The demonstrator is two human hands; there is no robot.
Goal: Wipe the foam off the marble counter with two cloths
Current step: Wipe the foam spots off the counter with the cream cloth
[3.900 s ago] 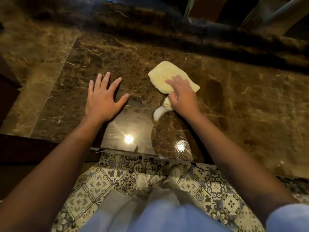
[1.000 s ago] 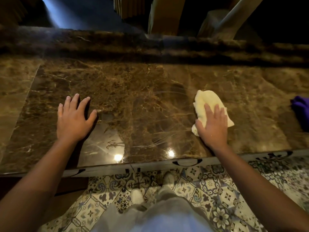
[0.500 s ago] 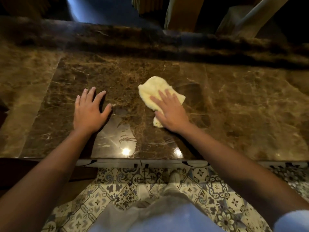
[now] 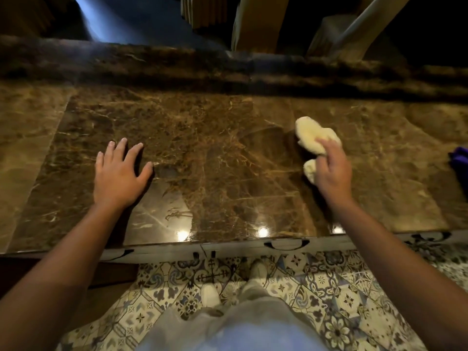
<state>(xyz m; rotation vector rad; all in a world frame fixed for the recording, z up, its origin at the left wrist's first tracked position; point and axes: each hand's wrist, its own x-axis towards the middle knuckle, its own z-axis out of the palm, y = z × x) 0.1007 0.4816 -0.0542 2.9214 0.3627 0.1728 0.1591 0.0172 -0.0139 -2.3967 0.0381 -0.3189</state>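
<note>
The brown marble counter (image 4: 228, 153) fills the middle of the head view, glossy with faint wipe streaks; I see no foam on it. My right hand (image 4: 331, 173) is at the right of the counter and grips a bunched yellow cloth (image 4: 310, 134), which bulges out above and below my fingers. My left hand (image 4: 119, 176) rests flat on the marble at the left, fingers spread, holding nothing. A purple cloth (image 4: 459, 159) lies at the far right edge of the view, partly cut off.
A raised marble ledge (image 4: 228, 67) runs along the back of the counter, with furniture legs (image 4: 255, 24) behind it. The counter's front edge (image 4: 228, 247) is close to my body. Patterned floor tiles (image 4: 329, 287) and my feet are below.
My right hand has swept the yellow cloth from the counter's middle to the right, and the cloth is now bunched in my fingers. The left hand stays planted.
</note>
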